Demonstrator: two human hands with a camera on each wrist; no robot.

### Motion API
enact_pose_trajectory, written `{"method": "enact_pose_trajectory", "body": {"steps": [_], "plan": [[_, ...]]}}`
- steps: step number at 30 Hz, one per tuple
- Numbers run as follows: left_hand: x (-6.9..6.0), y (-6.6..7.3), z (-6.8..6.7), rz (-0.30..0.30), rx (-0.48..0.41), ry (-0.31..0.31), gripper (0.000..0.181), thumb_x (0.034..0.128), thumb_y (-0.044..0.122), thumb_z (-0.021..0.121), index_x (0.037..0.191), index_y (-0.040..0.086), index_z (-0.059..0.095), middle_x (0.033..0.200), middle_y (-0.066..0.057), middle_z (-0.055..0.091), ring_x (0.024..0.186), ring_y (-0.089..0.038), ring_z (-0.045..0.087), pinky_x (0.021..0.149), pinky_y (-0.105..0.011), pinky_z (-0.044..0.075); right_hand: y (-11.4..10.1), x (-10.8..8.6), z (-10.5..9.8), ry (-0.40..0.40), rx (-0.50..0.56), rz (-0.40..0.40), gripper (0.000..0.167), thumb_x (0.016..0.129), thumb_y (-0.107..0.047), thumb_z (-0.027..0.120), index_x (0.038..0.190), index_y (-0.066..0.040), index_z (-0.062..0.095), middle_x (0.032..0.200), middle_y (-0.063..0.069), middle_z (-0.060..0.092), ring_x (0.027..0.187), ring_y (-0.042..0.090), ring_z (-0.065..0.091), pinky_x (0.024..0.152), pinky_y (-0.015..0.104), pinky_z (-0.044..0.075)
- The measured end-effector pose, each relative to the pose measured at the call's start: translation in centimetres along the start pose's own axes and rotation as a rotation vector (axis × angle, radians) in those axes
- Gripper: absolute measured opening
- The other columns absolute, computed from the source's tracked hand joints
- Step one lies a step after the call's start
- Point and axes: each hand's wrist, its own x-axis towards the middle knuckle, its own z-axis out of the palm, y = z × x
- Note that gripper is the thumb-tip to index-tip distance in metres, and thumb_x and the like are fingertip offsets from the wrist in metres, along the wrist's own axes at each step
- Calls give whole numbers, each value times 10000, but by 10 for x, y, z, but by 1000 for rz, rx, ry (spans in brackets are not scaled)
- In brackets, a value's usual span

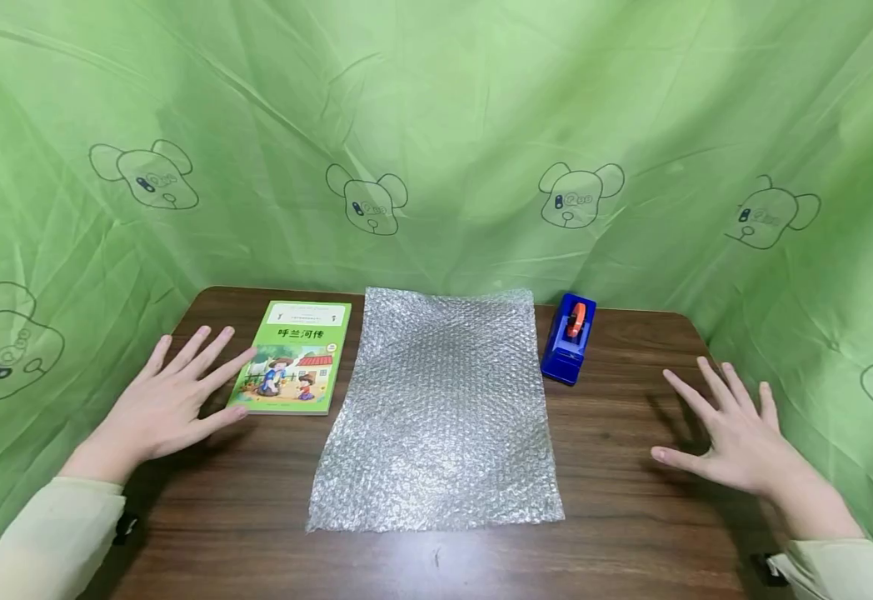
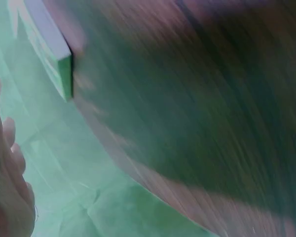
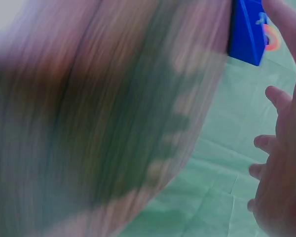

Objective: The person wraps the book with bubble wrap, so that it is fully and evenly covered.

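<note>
My left hand [image 1: 170, 404] hovers with its fingers spread at the left of the table, its fingertips close beside a green book [image 1: 297, 358] with an illustrated cover. On the far side, my right hand [image 1: 740, 437] is likewise spread and holds nothing. A sheet of bubble wrap [image 1: 444, 408] lies flat in the middle of the table. Right of it stands a blue tape dispenser [image 1: 567, 342] with an orange roll core, nearest to my right hand. In the left wrist view the book [image 2: 49, 34] shows its edge; the right wrist view catches the dispenser [image 3: 246, 34].
The brown wood-grain table [image 1: 616, 500] has rounded back corners. Green cloth [image 1: 466, 92] with printed bear heads hangs behind it and along both sides, close to the table's edges.
</note>
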Motion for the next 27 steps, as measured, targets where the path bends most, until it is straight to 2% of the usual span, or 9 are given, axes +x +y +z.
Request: {"method": "enact_pose_trajectory", "body": {"steps": [4,9,12,19,24,27], "plan": [[7,9,1,-25,-31,-7,897,1007,704,625,1754,361,264,1839,-77,116,1678,-405,129,1320,-637,-99,-11,4,4,8,75,37,1265,783,-675,894,1771,-355,171,1800,274,106,1577,592,182,1133,912,57],[13,21,2,-52,-70,-13,904,1024,696,602,1765,347,219,1840,-103,102,1654,-463,179,1290,-742,12,-30,13,9,43,190,31,1258,784,-585,937,1770,-325,201,1791,274,154,1545,632,205,1029,908,190],[16,29,2,-81,-126,-20,904,1029,681,608,1768,358,198,1843,-84,72,1658,-461,164,1292,-741,19,-42,20,11,71,272,-1,1241,780,-506,968,1764,-315,236,1788,271,173,1551,640,199,1050,906,216],[29,44,4,-112,-258,3,903,1034,637,644,1765,399,170,1841,-76,96,1656,-460,174,1298,-725,110,-64,32,20,108,422,-79,1213,771,-374,1000,1750,-273,290,1794,218,199,1641,500,127,1236,816,141],[40,57,6,-112,-309,28,927,1027,642,653,1768,377,162,1822,-131,182,1656,-442,196,1304,-694,157,-83,42,21,112,463,-117,1209,761,-389,1009,1742,-269,314,1808,115,217,1662,431,112,1224,825,169],[47,64,9,-91,-327,46,949,1028,630,657,1775,335,152,1801,-159,247,1641,-448,236,1287,-707,199,-94,48,21,100,471,-125,1193,764,-414,1007,1736,-272,331,1811,82,219,1666,406,117,1206,833,207]]}}
